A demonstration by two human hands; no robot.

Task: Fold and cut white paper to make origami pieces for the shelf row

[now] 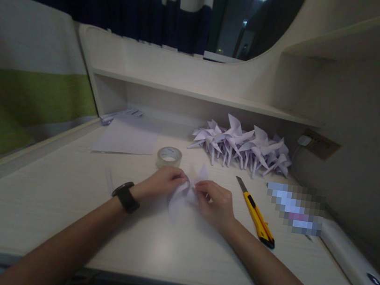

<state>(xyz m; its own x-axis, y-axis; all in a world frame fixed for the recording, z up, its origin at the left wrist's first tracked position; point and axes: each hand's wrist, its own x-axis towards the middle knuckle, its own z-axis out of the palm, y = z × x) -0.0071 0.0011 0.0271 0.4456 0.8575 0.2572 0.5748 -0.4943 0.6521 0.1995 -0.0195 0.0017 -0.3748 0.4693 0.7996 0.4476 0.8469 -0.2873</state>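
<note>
Both hands meet over a white paper pinwheel lying on the pale desk. My left hand, with a black watch on its wrist, pinches the paper's middle from the left. My right hand pinches it from the right, fingers folded over a flap. One pointed flap sticks up between the hands. Part of the paper is hidden under my fingers.
A roll of clear tape stands just behind my left hand. A yellow utility knife, blade out, lies right of my right hand. Several finished paper pinwheels are heaped at the back under a shelf. Paper sheets lie back left.
</note>
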